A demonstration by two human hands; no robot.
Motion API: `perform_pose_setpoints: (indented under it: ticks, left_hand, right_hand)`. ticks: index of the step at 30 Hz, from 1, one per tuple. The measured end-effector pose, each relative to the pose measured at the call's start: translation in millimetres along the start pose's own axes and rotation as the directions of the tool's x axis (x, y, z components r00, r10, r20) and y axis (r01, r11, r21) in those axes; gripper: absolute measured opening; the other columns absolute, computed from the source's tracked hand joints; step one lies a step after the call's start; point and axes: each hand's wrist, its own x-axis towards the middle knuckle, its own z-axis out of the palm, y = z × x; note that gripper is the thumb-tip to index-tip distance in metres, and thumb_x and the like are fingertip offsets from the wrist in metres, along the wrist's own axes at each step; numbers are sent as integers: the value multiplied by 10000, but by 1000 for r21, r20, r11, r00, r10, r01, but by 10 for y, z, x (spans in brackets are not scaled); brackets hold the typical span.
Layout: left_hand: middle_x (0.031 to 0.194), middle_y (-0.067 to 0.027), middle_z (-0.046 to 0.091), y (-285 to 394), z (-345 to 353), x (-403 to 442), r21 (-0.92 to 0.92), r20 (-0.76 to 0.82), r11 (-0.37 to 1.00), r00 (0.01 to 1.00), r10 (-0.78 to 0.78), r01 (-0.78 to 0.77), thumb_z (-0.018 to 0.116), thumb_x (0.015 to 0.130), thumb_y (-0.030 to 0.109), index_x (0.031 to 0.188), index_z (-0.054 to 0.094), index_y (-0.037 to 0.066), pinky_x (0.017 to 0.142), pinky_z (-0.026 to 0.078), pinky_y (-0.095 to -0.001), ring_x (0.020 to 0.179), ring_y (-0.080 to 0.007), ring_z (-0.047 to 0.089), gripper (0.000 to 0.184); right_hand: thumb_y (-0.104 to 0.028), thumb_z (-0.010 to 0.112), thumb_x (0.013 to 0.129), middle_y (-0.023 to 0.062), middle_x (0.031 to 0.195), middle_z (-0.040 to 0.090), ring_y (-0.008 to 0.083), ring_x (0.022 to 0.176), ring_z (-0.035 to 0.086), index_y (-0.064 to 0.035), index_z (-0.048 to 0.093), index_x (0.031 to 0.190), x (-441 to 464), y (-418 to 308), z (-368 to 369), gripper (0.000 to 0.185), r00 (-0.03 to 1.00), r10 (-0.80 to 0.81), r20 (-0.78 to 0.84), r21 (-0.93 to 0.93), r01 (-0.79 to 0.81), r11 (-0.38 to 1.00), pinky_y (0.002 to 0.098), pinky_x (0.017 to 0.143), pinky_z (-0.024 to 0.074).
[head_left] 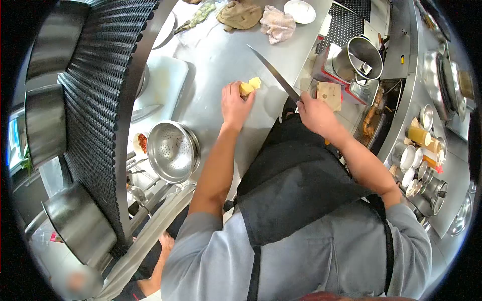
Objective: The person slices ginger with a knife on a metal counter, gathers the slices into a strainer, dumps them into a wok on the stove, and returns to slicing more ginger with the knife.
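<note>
On the steel counter (pixel 211 65), my left hand (pixel 237 106) has its fingers wrapped round a yellow piece of food with a brownish side (pixel 246 89). A smaller yellow piece (pixel 255 82) touches it at the upper right. My right hand (pixel 316 116) grips the handle of a long knife (pixel 273 72). Its blade points up and left, over the counter's right edge and apart from the yellow pieces.
Left of my left arm are a steel colander (pixel 170 151), a white cutting board (pixel 163 83) and red flakes in a bowl (pixel 142 143). Cloths (pixel 239 15) and a white plate (pixel 299 11) lie at the top. Another person's arm (pixel 159 261) shows at lower left.
</note>
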Motion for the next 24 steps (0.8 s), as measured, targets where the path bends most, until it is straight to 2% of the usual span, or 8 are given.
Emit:
perform_pose_setpoints:
  ticks: [1,4,7,10,13,16,19,24]
  left_hand:
    - [1207,-204,600,35,31,-17,0,-14,999,999,-51,51,769,819,235,1209,605,26,959,470,-448,1116,-352,557,471]
    - [1145,-197,595,71,86,-75,-7,-102,998,993,-63,63,799,787,237,1205,622,27,946,476,-447,1093,-358,560,499]
    - [1148,-200,576,46,52,-148,43,-61,989,989,-137,140,774,802,260,1239,611,14,942,476,-448,1076,-365,560,527]
    - [1167,-222,541,102,-29,-89,183,103,963,971,-218,197,726,821,262,1229,586,-8,957,465,-447,1107,-383,533,509]
    - [1178,-242,522,152,-49,-24,145,136,962,959,-250,231,702,835,251,1345,515,5,968,464,-449,1110,-398,533,596]
    - [1231,-225,517,281,-186,-39,47,70,972,970,-231,228,697,836,206,1311,531,5,995,460,-453,1168,-397,511,542]
    - [1251,-211,498,78,-61,-163,6,114,990,983,-143,143,697,829,185,1401,470,51,1025,450,-457,1182,-401,510,630]
    - [1192,-209,508,178,-180,-160,7,115,977,970,-215,215,697,815,133,1359,523,49,993,466,-453,1150,-396,517,577]
  right_hand:
    - [-239,477,994,291,787,657,502,768,644,4,525,1033,-13,10,8,251,1000,2,-2,3,-2,1000,604,722,507]
    - [-251,476,994,288,792,660,498,773,649,4,527,1039,-17,-19,33,263,1000,14,4,-15,-14,1000,595,720,513]
    - [-253,485,985,285,801,664,494,778,654,5,531,1046,2,-3,90,270,999,-30,14,-8,30,1000,591,726,520]
    - [-253,498,972,284,810,668,493,778,656,2,533,1058,21,17,141,272,998,-24,57,-25,25,999,590,739,524]
    - [-247,518,957,301,821,667,497,789,656,-3,531,1077,36,-9,166,272,998,-12,67,-36,14,999,593,754,520]
    - [-240,510,977,314,806,653,513,805,638,0,511,1028,40,-45,155,246,998,-19,67,-15,20,1000,611,752,496]
    - [-223,519,972,316,796,648,516,796,633,6,518,1012,43,9,152,233,999,-42,23,-12,42,999,616,753,490]
    - [-224,522,972,316,810,652,513,814,639,21,565,1014,11,-74,17,252,999,-49,8,-50,50,998,604,783,495]
